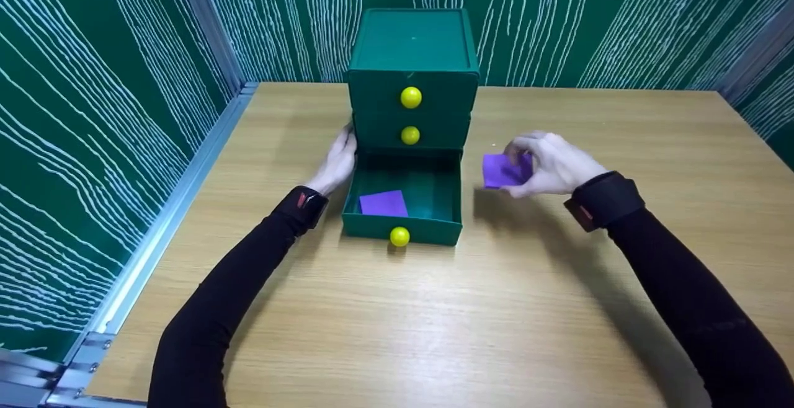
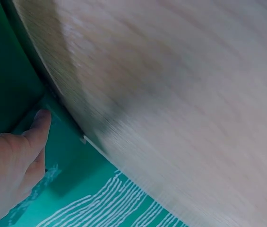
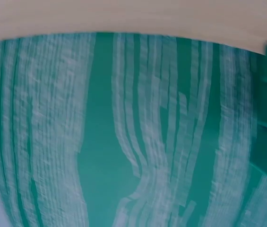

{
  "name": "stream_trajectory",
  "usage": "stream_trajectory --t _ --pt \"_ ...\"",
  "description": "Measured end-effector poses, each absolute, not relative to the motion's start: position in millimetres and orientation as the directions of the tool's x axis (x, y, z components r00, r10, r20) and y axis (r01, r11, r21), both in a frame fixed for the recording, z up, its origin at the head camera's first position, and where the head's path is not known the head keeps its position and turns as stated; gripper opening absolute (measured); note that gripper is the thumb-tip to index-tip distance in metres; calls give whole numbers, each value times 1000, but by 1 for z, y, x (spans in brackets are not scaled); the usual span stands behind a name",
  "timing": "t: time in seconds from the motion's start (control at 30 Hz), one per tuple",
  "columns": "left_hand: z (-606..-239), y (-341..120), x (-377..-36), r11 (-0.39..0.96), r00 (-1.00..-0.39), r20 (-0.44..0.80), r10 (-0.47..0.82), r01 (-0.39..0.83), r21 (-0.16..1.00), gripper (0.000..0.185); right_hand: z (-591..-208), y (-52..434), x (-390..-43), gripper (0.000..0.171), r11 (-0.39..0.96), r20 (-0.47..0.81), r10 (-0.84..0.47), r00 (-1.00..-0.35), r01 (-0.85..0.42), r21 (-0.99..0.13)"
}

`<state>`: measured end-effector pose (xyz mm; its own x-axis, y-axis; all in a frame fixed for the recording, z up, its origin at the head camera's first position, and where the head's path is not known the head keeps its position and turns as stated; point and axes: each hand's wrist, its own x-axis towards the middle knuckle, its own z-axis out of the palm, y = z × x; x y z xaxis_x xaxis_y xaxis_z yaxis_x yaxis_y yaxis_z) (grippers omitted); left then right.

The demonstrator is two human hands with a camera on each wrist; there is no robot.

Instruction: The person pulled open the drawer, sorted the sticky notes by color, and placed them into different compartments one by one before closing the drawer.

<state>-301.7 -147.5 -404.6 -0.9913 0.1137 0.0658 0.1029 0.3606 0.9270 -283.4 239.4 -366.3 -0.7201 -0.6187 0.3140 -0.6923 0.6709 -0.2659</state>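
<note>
Pale wooden table — green walls streaked white — metal-edged.

Purple paper in right hand, green drawer unit braced by left hand.
Right hand pinches a small purple paper square, held just above the surface, right of the green drawer unit and apart from it. Left hand lies flat against the unit's left side, fingers straight. Unit is three drawers tall with yellow ball knobs; bottom drawer is pulled open, another purple paper square lying flat inside at its left front.
</note>
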Motion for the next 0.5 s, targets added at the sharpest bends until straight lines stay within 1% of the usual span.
stream_trajectory --t 0.1,0.17,0.23,0.33,0.43,0.5 --pt "-405 -147 -302 373 -992 67 109 103 922 54 -359 222 -274 46 596 352 -690 -633 -772 -221" --pt "-404 -146 -302 372 -992 71 108 106 922 54 -355 211 -268 48 556 371 -719 -589 -806 -202" --pt "-403 -145 -302 374 -992 74 106 109 921 54 -350 201 -262 50 539 377 -732 -567 -821 -189" --pt "-403 -145 -302 381 -992 76 100 108 918 54 -345 186 -256 56 530 375 -742 -555 -829 -179" --pt "-403 -146 -302 395 -993 72 91 102 913 54 -343 171 -255 59 519 363 -755 -546 -836 -179" --pt "-403 -146 -302 409 -995 60 86 90 908 54 -344 162 -255 56 511 358 -761 -540 -840 -181"
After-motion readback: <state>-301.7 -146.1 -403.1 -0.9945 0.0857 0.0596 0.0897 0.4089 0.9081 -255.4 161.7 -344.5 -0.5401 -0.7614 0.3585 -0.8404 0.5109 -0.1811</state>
